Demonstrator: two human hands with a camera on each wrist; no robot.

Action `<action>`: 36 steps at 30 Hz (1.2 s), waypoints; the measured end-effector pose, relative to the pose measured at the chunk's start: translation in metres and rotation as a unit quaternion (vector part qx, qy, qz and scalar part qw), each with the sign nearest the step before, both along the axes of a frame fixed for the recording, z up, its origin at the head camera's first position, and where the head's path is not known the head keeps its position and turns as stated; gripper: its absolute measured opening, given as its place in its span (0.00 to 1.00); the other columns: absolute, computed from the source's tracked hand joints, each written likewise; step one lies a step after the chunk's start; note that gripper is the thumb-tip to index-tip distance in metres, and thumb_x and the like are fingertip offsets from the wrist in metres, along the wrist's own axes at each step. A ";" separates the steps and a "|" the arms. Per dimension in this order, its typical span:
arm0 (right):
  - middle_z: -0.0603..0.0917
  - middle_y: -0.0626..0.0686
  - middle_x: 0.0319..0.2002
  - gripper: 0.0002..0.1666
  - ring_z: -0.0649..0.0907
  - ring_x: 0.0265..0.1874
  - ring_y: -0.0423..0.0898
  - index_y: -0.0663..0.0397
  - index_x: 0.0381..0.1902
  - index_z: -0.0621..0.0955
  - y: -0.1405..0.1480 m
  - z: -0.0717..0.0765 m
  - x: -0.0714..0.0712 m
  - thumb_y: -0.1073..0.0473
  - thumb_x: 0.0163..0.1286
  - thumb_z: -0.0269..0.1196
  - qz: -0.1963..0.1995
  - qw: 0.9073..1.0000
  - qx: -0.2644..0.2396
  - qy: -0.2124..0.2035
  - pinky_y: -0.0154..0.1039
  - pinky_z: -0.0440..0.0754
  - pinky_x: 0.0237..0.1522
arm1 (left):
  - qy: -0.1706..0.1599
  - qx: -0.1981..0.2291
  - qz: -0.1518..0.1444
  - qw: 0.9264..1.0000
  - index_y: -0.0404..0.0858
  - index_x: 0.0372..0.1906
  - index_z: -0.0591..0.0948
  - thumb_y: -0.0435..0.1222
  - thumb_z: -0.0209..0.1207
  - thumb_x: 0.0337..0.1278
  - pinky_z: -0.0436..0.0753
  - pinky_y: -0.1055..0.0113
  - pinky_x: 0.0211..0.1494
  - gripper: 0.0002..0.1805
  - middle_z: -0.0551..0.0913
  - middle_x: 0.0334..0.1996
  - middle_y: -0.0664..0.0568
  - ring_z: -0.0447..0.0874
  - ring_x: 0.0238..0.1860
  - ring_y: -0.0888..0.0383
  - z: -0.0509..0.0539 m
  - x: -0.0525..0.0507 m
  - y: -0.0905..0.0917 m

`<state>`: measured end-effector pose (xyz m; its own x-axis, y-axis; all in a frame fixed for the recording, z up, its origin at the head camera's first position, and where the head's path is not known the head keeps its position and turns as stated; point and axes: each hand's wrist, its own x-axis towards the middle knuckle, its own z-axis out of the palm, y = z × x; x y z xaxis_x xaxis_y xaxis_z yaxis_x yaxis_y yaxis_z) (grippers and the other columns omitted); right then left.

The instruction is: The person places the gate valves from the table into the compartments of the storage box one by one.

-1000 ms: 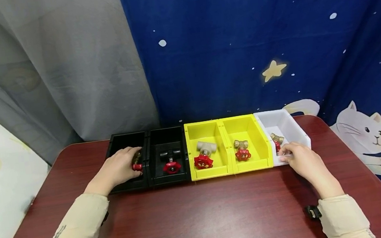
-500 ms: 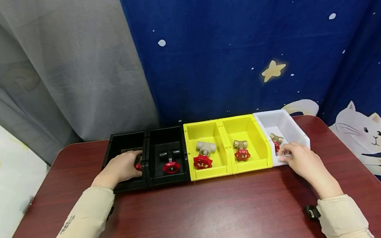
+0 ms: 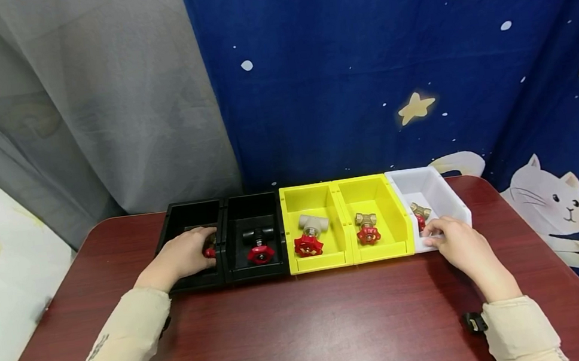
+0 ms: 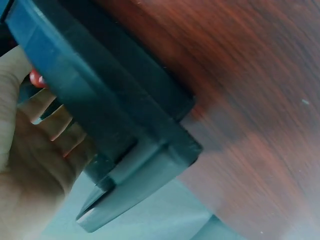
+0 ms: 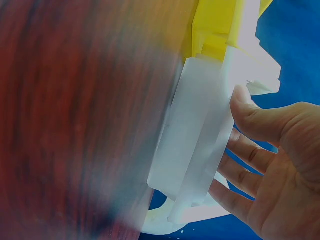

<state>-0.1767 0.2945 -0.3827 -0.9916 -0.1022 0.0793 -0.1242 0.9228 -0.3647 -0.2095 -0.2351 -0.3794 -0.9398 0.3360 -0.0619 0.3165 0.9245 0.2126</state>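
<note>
My left hand [image 3: 185, 255] reaches into the leftmost black bin [image 3: 192, 207], holding a valve [image 3: 209, 251] whose red handle peeks out beside the fingertips. The left wrist view shows a bit of that red handle [image 4: 36, 78] between thumb and fingers; most of the valve is hidden. On the far right, my right hand [image 3: 459, 241] is at the front of the white bin [image 3: 454, 199], fingers fairly straight. Close to those fingertips lies a brass valve with a red handle [image 3: 420, 212]. In the right wrist view, the fingers pass behind the white front wall [image 5: 187, 130].
Between the hands stand a second black bin [image 3: 249, 206] with a black tee valve [image 3: 259, 245], and two yellow bins [image 3: 313, 195] holding a grey-bodied valve [image 3: 311, 235] and a brass one [image 3: 368, 228]. All stand along the back of the wooden table [image 3: 308, 329], before curtains.
The left hand has shifted slightly right and lower in the black bin, and the brass part of its valve is less visible. The right hand stays where it was.
</note>
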 end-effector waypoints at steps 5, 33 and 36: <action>0.81 0.55 0.36 0.07 0.78 0.35 0.56 0.53 0.34 0.83 -0.001 0.000 0.000 0.58 0.62 0.71 0.004 1.000 0.002 0.002 0.58 0.77 0.37 | 0.023 0.014 0.010 1.000 0.32 0.66 0.74 0.39 0.71 0.53 0.77 0.42 0.56 0.34 0.77 0.61 0.36 0.75 0.61 0.38 0.008 0.006 0.001; 0.84 0.64 0.48 0.16 0.83 0.42 0.62 0.56 0.48 0.85 -0.033 0.046 0.029 0.52 0.71 0.63 0.018 0.997 0.044 0.060 0.64 0.79 0.43 | 0.192 0.047 0.054 0.979 0.39 0.61 0.79 0.41 0.65 0.62 0.77 0.43 0.54 0.24 0.82 0.55 0.43 0.80 0.55 0.42 0.038 0.077 0.032; 0.85 0.62 0.48 0.16 0.83 0.45 0.61 0.57 0.48 0.85 -0.042 0.050 0.035 0.52 0.71 0.64 0.030 0.995 0.050 0.076 0.63 0.80 0.44 | 0.216 0.053 0.056 0.973 0.38 0.61 0.79 0.41 0.66 0.61 0.75 0.44 0.58 0.24 0.82 0.55 0.43 0.79 0.55 0.41 0.038 0.087 0.042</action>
<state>-0.1414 0.2521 -0.3328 -0.9608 -0.1758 0.2146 -0.2269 0.9430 -0.2436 -0.1228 -0.1928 -0.3415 -0.9014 0.2134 0.3768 0.2964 0.9384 0.1776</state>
